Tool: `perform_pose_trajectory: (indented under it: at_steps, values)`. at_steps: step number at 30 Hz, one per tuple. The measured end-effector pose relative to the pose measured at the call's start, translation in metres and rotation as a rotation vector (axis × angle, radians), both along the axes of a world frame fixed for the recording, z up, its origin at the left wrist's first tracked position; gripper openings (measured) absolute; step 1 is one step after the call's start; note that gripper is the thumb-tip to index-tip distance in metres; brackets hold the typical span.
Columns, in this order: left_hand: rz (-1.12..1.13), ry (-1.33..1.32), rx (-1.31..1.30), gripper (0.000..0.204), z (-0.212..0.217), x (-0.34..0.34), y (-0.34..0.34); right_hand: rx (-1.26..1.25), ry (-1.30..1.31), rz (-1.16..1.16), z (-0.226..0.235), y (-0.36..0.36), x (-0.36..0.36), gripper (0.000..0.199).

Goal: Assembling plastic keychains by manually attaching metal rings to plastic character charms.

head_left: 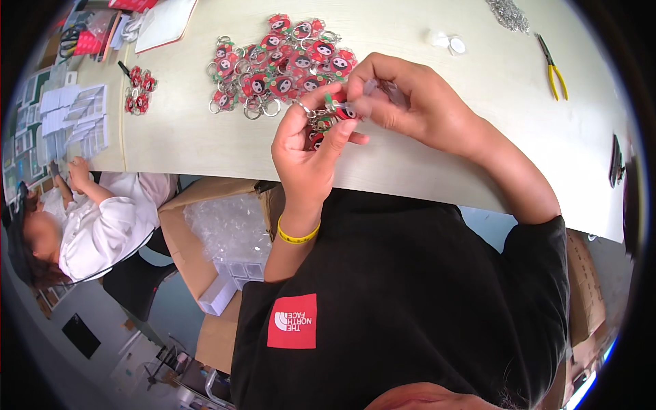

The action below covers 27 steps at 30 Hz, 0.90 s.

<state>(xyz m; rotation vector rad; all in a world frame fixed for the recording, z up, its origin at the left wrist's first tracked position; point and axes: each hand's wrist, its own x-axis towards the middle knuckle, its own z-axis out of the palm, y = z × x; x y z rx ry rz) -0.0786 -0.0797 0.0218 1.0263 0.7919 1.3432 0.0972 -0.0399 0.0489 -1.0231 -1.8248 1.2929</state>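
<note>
My left hand (301,157), with a yellow wristband, is closed around a few red charm keychains (347,111) with metal rings and green tops. One charm faces up between its thumb and fingers. My right hand (430,102) meets it from the right, thumb and forefinger pinched at the charm's edge on what looks like thin transparent film. Crumpled film pieces (391,90) show inside its curled fingers. Just beyond both hands lies a heap of similar red keychains (301,63) with silver rings.
Yellow-handled pliers (555,76), a chain pile (508,15) and small white discs (456,46) lie at the right. A small keychain cluster (140,90) sits left. Below the table edge stands a cardboard box (188,239) with plastic bags. A co-worker in white (113,222) sits at left.
</note>
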Motion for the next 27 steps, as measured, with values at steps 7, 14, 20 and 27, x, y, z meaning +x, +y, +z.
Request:
perform_pose_trajectory:
  at_steps: [7, 14, 20, 27]
  values:
    - [0.009, 0.006, -0.052, 0.034, 0.005, -0.001, 0.001, 0.417, -0.264, -0.272, -0.022, 0.032, 0.014, 0.011]
    - [0.190, 0.246, 0.036, 0.025, 0.030, -0.105, 0.072, -0.096, 0.136, -0.341, -0.014, 0.039, 0.060, 0.022]
    - [0.393, 0.880, 0.039, 0.026, 0.022, -0.258, 0.172, -0.224, 0.058, -0.347, -0.016, 0.004, 0.050, 0.020]
    - [0.367, 1.772, 0.447, 0.030, 0.006, -0.322, 0.233, -0.242, 0.120, -0.387, -0.023, -0.005, 0.059, 0.016]
